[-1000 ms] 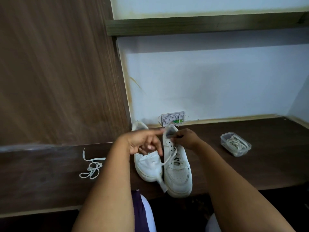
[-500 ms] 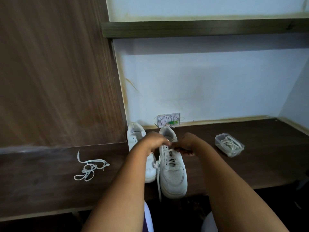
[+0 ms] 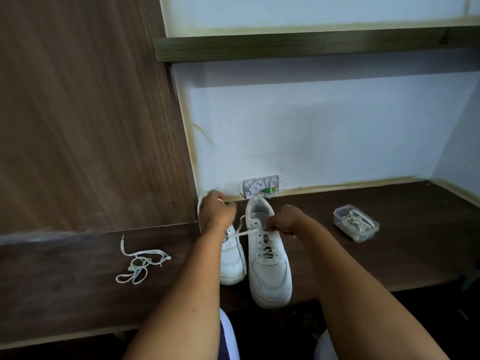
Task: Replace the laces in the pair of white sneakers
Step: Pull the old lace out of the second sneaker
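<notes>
Moved apart: left hand (image 3: 217,213) has drawn the lace (image 3: 248,232) sideways, gripping its end; right hand (image 3: 283,221) pinches the other end. Right sneaker (image 3: 268,258) on desk (image 3: 389,255), beside left sneaker (image 3: 231,258). Step: threading upper eyelets. Next, probably: tighten evenly.

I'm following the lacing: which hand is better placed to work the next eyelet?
Right, probably. The right hand pinches the lace at the sneaker's top eyelets; the left hand sits off to the side.
</notes>
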Action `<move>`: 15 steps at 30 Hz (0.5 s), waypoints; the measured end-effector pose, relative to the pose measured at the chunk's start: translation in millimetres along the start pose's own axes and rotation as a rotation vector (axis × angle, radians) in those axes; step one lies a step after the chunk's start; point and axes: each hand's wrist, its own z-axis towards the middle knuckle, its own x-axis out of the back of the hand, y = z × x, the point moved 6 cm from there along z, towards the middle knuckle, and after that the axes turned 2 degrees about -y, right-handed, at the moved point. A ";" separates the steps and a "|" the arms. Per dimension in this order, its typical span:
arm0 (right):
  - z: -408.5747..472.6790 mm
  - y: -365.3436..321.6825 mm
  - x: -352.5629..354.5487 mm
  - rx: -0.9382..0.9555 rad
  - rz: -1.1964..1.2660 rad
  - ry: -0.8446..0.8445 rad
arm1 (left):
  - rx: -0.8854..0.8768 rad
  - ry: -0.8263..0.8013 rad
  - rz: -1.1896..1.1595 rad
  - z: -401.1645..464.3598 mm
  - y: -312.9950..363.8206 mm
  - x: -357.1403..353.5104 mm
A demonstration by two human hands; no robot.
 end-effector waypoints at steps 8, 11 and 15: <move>-4.6 9.6 -1.6 0.003 0.369 -0.187 | -0.310 -0.571 0.391 -32.3 12.4 -67.4; -3.1 3.4 0.0 0.090 0.379 -0.259 | -0.272 -0.502 0.262 -28.8 14.6 -66.0; 0.0 2.4 -2.8 0.102 0.194 -0.305 | 0.105 -0.617 -0.067 -35.3 4.2 -66.4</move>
